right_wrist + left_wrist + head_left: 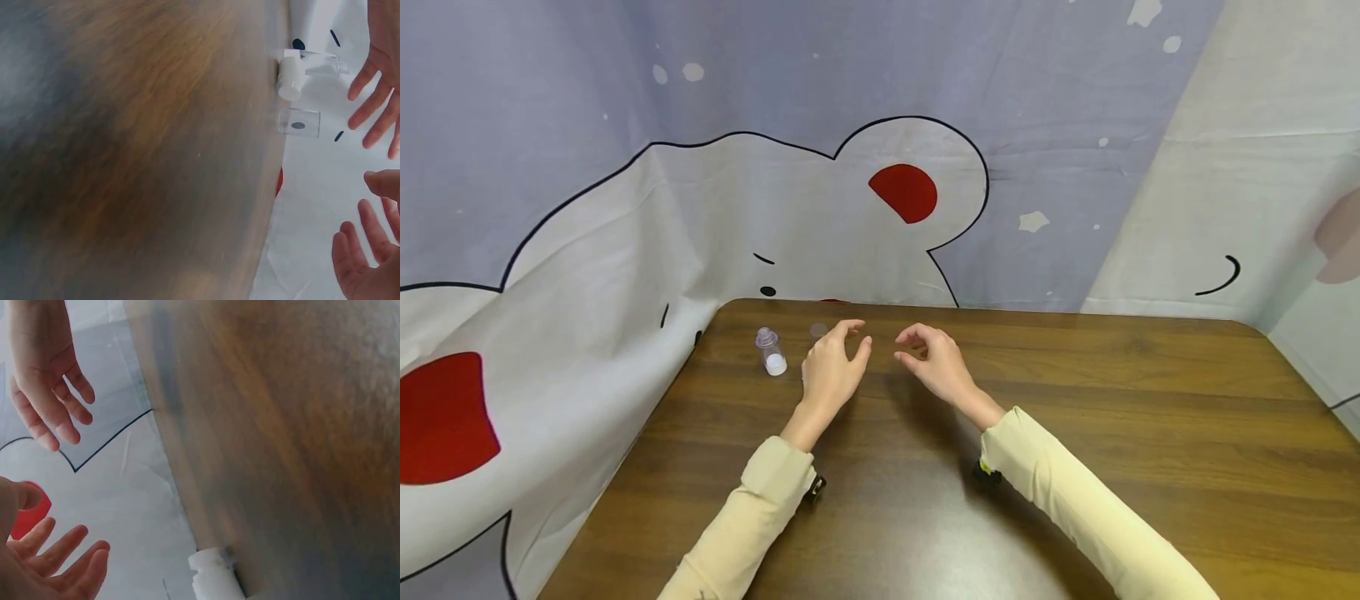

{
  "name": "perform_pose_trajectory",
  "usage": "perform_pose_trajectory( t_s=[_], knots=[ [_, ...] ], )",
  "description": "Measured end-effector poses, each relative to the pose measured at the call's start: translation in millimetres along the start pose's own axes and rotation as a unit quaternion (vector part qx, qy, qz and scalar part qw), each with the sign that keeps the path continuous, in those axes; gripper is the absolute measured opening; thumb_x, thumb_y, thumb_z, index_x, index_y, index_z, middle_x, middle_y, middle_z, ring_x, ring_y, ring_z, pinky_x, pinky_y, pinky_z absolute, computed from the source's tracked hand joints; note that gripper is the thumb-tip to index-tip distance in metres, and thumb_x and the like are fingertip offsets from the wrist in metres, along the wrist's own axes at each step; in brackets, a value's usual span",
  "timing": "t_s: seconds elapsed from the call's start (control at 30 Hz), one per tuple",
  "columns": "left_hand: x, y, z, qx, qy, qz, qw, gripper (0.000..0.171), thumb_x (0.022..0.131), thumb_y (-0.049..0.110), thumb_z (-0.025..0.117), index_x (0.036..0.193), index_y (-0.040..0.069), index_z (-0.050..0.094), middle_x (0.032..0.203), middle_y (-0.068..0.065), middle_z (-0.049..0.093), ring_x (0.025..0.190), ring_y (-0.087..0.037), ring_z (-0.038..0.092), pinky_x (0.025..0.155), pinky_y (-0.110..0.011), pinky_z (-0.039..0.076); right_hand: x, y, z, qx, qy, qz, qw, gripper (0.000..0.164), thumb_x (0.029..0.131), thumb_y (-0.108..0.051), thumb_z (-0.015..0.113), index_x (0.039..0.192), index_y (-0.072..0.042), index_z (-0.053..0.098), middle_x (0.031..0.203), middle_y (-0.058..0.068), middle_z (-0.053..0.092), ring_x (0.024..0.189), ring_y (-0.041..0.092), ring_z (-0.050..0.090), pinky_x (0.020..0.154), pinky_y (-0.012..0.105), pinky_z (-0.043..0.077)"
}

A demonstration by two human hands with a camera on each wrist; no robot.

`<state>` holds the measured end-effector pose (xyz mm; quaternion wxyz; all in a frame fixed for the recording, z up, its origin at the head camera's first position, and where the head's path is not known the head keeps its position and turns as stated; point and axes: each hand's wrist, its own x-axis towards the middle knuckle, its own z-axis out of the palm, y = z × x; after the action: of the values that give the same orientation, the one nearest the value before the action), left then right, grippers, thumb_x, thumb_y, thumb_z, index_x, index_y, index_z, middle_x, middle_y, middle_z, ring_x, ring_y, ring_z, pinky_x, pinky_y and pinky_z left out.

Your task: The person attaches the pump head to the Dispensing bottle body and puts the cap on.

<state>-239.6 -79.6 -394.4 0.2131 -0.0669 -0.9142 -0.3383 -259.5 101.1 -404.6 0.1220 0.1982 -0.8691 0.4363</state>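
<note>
Holding nothing, the left hand (835, 367) and the right hand (934, 364) hung above the table (1112, 400), their fingers loosely bent, the thumbs apart from the fingertips, and the palms facing without touching. To the left of the left hand, which was the nearer one, stood a clear bottle (771, 352), its long axis upright and its narrow neck on top. Beside it was a white container (290, 78), and a clear cap (300, 123) stood near these two. Behind everything hung a patterned cloth (1045, 100).
</note>
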Motion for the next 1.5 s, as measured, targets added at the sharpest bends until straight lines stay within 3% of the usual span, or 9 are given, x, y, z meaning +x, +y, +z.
perform_pose_trajectory(
  t_s=[0.17, 0.43, 0.63, 0.9, 1.27, 1.5],
  knots=[
    [6.6, -3.6, -6.4, -0.027, 0.032, 0.006, 0.9991, 0.031, 0.092, 0.028, 0.062, 0.119, 0.014, 0.063, 0.109, -0.006, 0.072, 0.097, -0.03, 0.068, 0.069, -0.042, 0.055, 5.9, -2.8, 4.8, 0.031, 0.01, -0.006, 0.999, 0.019, 0.084, -0.009, 0.073, 0.1, -0.004, 0.065, 0.1, 0.012, 0.071, 0.092, 0.026, 0.068, 0.08, 0.039, 0.057],
    [14.9, -10.0, -16.7, -0.066, 0.094, 0.022, 0.9931, 0.028, 0.088, 0.019, 0.067, 0.112, 0.007, 0.066, 0.1, -0.01, 0.073, 0.083, -0.027, 0.067, 0.068, -0.036, 0.057, 14.3, -1.2, 14.5, 0.1, 0.012, 0.023, 0.995, 0.022, 0.084, -0.008, 0.073, 0.103, -0.002, 0.064, 0.102, 0.018, 0.07, 0.09, 0.025, 0.068, 0.081, 0.036, 0.056],
    [16.4, -18.3, -22.5, -0.082, 0.127, 0.015, 0.9884, 0.027, 0.086, 0.017, 0.069, 0.11, 0.006, 0.067, 0.099, -0.012, 0.072, 0.086, -0.03, 0.069, 0.072, -0.039, 0.058, 18.5, 3.3, 20.2, 0.14, 0.017, 0.031, 0.99, 0.026, 0.083, -0.008, 0.074, 0.106, 0.001, 0.064, 0.099, 0.015, 0.069, 0.088, 0.022, 0.066, 0.078, 0.027, 0.053],
    [17.0, -34.3, -29.9, -0.067, 0.168, -0.018, 0.9833, 0.027, 0.087, 0.019, 0.067, 0.112, 0.009, 0.066, 0.105, -0.011, 0.071, 0.098, -0.032, 0.064, 0.083, -0.045, 0.049, 21.9, 0.0, 31.0, 0.157, -0.003, 0.03, 0.987, 0.027, 0.083, -0.009, 0.074, 0.107, 0.0, 0.063, 0.099, 0.014, 0.069, 0.087, 0.019, 0.065, 0.078, 0.028, 0.052],
    [11.4, -60.4, -31.8, -0.031, 0.21, -0.035, 0.9767, 0.033, 0.083, 0.02, 0.072, 0.113, 0.01, 0.065, 0.111, -0.01, 0.068, 0.096, -0.032, 0.056, 0.067, -0.043, 0.047, 22.7, -5.4, 53.1, 0.167, -0.015, 0.023, 0.986, 0.027, 0.081, -0.006, 0.076, 0.105, -0.001, 0.063, 0.099, 0.016, 0.069, 0.086, 0.018, 0.065, 0.079, 0.032, 0.055],
    [11.1, -70.8, -32.7, -0.061, 0.225, -0.047, 0.9713, 0.052, 0.079, 0.015, 0.076, 0.124, 0.002, 0.054, 0.125, -0.017, 0.057, 0.111, -0.037, 0.047, 0.095, -0.048, 0.04, 24.4, -6.2, 62.4, 0.173, -0.02, 0.025, 0.984, 0.031, 0.08, -0.005, 0.076, 0.107, 0.002, 0.062, 0.103, 0.022, 0.068, 0.088, 0.023, 0.066, 0.078, 0.026, 0.055]
  ],
)
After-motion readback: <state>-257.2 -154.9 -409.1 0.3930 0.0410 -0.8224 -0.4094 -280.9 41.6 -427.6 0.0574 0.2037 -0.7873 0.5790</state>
